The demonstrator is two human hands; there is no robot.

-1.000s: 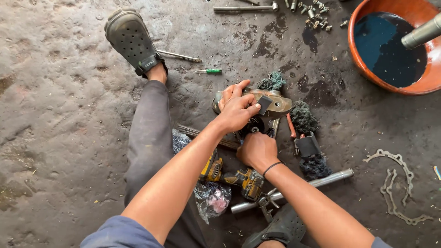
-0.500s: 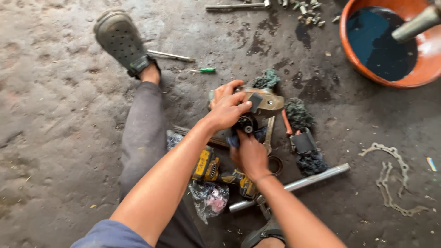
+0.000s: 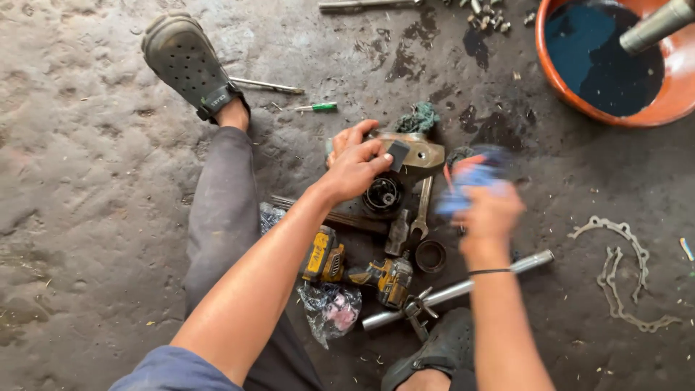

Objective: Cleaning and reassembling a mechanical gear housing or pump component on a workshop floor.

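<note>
My left hand (image 3: 358, 165) presses down on a greasy tan metal housing (image 3: 420, 153) on the concrete floor, with its fingers curled over the near edge beside a small dark block. A round black part (image 3: 382, 194) sits just below that hand. To the right, my right hand (image 3: 491, 213) is motion-blurred and closed on a blue object (image 3: 469, 177) with a bit of orange on it. What that object is I cannot tell. The hand is raised above a dark rag pile.
An orange basin (image 3: 677, 105) of dark liquid with a metal pipe (image 3: 655, 25) stands at top right. A yellow-black power drill (image 3: 340, 262), spanner (image 3: 421, 211), metal ring (image 3: 431, 255), steel tube (image 3: 463, 288), gasket (image 3: 622, 268) and green screwdriver (image 3: 318, 107) lie around my legs.
My right hand left the housing, swung right and now holds the blue object. My left hand stayed on the housing. The view shifted slightly.
</note>
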